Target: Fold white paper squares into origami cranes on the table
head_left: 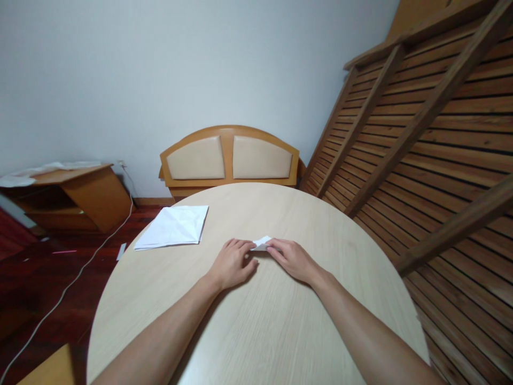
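A small folded piece of white paper is between my two hands, over the middle of the round wooden table. My left hand has its fingers on the paper's left end, with the thumb a little apart below. On the other side, my right hand pinches the right end between thumb and fingers. Part of the paper is hidden under the fingers. To the left of my left hand lies a stack of white paper sheets, with crease lines on the top one.
Behind the table stands a headboard with two cream panels. A large slatted wooden frame leans along the right. At the left are a low wooden cabinet and a white cable on the dark red floor.
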The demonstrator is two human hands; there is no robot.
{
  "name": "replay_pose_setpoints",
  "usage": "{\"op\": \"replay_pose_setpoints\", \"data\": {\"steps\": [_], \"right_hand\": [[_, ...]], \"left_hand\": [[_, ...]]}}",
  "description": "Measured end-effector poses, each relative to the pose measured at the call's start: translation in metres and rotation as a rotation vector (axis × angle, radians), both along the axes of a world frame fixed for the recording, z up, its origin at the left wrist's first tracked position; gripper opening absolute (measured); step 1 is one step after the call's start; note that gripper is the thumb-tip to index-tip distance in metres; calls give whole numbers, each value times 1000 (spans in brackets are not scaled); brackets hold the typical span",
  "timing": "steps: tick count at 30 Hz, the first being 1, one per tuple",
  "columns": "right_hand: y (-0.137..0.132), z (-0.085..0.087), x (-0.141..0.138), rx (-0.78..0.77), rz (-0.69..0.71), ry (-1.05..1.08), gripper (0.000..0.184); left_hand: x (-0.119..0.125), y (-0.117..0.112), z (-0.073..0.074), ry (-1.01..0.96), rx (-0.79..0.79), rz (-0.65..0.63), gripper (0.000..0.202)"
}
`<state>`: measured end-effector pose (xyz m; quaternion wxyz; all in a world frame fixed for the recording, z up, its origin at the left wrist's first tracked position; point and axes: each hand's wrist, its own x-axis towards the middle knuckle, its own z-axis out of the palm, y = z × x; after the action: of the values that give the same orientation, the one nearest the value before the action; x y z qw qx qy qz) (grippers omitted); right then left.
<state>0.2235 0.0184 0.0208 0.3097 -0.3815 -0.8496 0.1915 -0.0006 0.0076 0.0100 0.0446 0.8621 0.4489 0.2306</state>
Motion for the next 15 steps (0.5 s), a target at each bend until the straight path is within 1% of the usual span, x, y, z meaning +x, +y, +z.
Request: {"op": "replay_pose_setpoints", "data": {"steps": [2,4,9,12,15], "right_hand": [[-1,3,0,-6,-18,32,23],[-2,5,1,-5,-38,53,23],[-2,6,2,-24,-129,99,18],[1,4,3,-25,-176,166,19],[6,1,5,-17,-235,246,24]], "left_hand": [[1,1,1,-14,17,17,22],[1,3,1,0,24,39,17],[0,3,4,-12,35,104,23],[-1,2,3,-94,22,137,20],[-1,3,2,-175,-13,188,30]]}}
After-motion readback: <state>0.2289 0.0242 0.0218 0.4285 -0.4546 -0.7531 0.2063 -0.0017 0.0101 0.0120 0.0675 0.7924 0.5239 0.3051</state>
